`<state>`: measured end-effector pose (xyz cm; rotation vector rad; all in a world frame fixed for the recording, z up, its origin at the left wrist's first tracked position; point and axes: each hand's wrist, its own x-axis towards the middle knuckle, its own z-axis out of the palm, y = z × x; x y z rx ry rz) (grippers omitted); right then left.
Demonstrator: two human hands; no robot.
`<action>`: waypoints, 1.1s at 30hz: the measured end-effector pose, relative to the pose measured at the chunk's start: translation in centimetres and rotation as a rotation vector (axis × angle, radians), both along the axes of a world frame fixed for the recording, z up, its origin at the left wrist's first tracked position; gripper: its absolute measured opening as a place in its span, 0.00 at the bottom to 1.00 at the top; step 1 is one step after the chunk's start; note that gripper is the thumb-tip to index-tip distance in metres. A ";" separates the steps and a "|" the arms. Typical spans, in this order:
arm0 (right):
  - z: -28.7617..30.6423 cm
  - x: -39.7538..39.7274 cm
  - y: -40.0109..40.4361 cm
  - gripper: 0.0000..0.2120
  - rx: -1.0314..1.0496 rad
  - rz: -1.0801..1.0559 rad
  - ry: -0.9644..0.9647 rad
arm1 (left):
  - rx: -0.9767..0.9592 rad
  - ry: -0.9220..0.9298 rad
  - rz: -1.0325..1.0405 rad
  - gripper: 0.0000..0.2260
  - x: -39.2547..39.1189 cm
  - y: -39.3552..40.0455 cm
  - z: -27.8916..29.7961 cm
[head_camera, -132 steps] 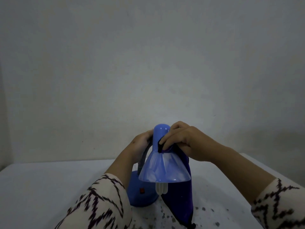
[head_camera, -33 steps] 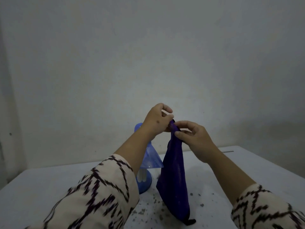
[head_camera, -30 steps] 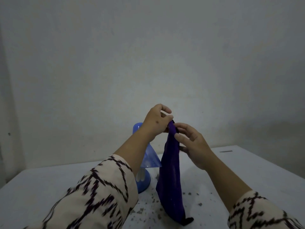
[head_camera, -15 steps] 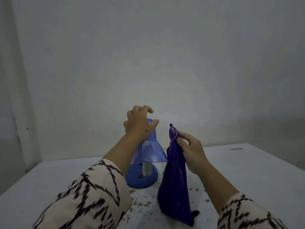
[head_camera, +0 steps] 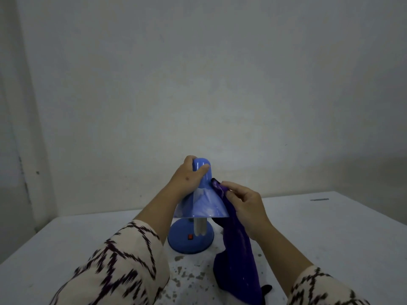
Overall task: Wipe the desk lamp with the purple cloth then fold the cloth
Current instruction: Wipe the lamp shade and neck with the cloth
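Note:
A blue desk lamp (head_camera: 201, 205) stands on the white table (head_camera: 330, 234), its cone shade facing me and its round base with a red switch below. My left hand (head_camera: 189, 177) grips the rounded top of the shade. My right hand (head_camera: 244, 205) pinches the upper end of the purple cloth (head_camera: 239, 260) and presses it against the right side of the shade. The cloth hangs down in a long bunch to the table, with a black tag at its lower end.
Dark specks and chipped spots mark the tabletop in front of the lamp base. A bare pale wall stands close behind the table. The table's left and right edges fall away at both sides.
My left hand has let go of the cloth and closed on the lamp's top. My right hand has brought the cloth's upper end against the shade's right side.

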<state>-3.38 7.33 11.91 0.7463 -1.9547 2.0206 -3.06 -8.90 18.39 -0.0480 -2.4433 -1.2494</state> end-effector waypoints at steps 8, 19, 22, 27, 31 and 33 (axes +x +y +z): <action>-2.0 1.2 0.6 0.15 0.140 0.092 0.094 | 0.052 0.007 -0.082 0.17 -1.0 -0.3 -0.3; -1.6 1.0 -0.1 0.16 0.084 0.274 -0.013 | 0.278 -0.078 -0.231 0.11 -0.9 -0.9 -0.6; -2.5 1.6 0.5 0.15 0.116 0.271 0.084 | 0.281 -0.090 -0.246 0.12 -1.1 -1.3 -0.5; -2.8 2.0 0.5 0.17 0.186 0.263 0.148 | 0.309 -0.140 -0.279 0.13 -1.2 -1.5 -0.6; -1.4 1.0 -0.5 0.20 0.161 0.284 0.045 | 0.324 -0.151 -0.282 0.13 -1.1 -1.3 -0.5; -1.0 0.9 -0.9 0.20 0.148 0.278 0.028 | 0.333 -0.145 -0.278 0.12 -1.2 -1.5 -0.3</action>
